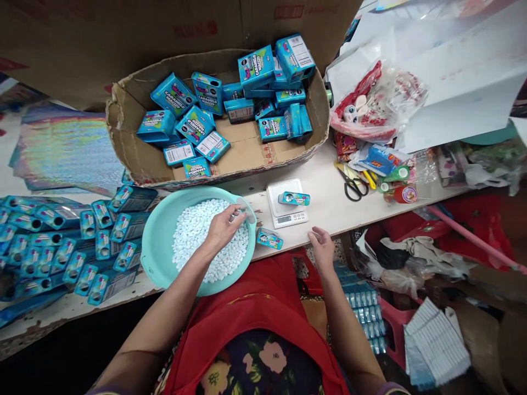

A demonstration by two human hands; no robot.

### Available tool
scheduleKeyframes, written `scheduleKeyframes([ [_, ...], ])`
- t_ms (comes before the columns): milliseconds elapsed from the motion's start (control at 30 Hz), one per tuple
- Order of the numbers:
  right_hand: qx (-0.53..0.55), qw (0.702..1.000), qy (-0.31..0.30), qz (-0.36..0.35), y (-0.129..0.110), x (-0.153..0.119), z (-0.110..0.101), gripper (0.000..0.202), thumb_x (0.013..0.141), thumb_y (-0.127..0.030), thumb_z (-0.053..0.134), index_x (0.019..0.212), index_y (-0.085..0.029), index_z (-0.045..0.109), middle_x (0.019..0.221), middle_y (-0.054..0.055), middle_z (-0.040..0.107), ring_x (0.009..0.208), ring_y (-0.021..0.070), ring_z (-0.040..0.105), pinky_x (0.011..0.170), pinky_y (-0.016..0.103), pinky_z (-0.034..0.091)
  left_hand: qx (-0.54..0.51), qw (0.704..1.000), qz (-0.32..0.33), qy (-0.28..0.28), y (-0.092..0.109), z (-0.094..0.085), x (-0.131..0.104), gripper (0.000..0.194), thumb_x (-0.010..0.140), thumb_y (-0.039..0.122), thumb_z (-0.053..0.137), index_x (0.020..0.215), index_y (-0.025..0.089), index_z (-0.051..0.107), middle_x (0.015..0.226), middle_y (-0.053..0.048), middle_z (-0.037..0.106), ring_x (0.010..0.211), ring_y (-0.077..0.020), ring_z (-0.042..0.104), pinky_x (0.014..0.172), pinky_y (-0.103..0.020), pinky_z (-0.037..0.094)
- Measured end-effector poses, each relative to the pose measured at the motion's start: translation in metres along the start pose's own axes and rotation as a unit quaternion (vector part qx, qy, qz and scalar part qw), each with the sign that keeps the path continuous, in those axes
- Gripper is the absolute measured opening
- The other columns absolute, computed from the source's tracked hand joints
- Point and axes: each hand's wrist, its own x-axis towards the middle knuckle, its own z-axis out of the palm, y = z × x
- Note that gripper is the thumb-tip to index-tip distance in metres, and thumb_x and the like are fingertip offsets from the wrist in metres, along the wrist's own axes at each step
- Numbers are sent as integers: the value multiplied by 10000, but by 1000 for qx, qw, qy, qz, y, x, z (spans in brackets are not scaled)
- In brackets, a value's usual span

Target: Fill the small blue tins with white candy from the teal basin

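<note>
Over the right side of a mint-green basin (158, 241) is my left hand (224, 225), its fingers pinched on what looks like a small clear plastic scoop (246, 211) by the rim. Small pale-blue candies (197, 230) fill much of the basin. My right hand (323, 247) is held at the table's front edge, fingers loosely apart, with nothing in it. Between the hands stands a white digital scale (284, 213) with a blue candy box (294, 198) lying on its plate. Another blue box (269, 239), with a window in its face, rests between basin and scale.
Behind the basin, a low cardboard tray (247, 134) holds several blue boxes. More boxes (61, 247) stand crowded at the left beside iridescent sheets (68, 148). Black-handled scissors (352, 184), tape rolls (401, 173) and plastic bags lie at the right. A pink stool (395, 329) is below.
</note>
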Motion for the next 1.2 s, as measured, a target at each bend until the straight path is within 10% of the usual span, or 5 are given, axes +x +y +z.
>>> scheduleKeyframes([
  [467, -68, 969, -132, -197, -93, 62, 58, 548, 642, -431, 783, 1108, -213, 597, 1113, 75, 656, 998, 235, 618, 877, 405, 522, 45, 998, 30, 31, 11, 10, -7, 417, 853, 411, 534, 1225, 227, 585, 976, -38, 655, 733, -164, 603, 738, -315, 505],
  [733, -102, 864, -343, -355, -167, -33, 99, 418, 770, -287, 713, 1175, -307, 607, 1153, 45, 658, 1070, 252, 627, 960, 447, 515, 227, 914, 321, 103, 38, -22, -50, 517, 893, 215, 511, 1390, 258, 376, 1310, -115, 525, 1239, -250, 487, 998, -413, 444],
  [967, -57, 936, -197, -288, -135, -32, 69, 467, 827, -305, 650, 1279, -273, 537, 1276, 100, 575, 1142, 268, 606, 967, 515, 518, 271, 878, -40, 394, -27, -109, -163, 504, 796, 466, 636, 1214, 214, 509, 1123, -96, 608, 1034, -287, 596, 909, -426, 483],
  [1100, -162, 927, -211, -266, -88, -21, 27, 438, 822, -365, 643, 1235, -241, 569, 1201, 105, 613, 1106, 274, 604, 950, 526, 507, 320, 836, -312, 319, -104, -137, -205, 519, 726, 610, 607, 1109, 269, 530, 1048, -63, 634, 986, -376, 605, 814, -549, 493],
  [1200, -206, 908, -253, -263, -56, -32, 29, 698, 664, -403, 802, 1282, -235, 524, 1249, 121, 585, 1142, 301, 572, 929, 512, 514, 259, 853, -349, 289, -157, -127, -195, 519, 715, 571, 612, 1087, 220, 527, 1038, -93, 622, 1005, -377, 596, 835, -549, 489],
])
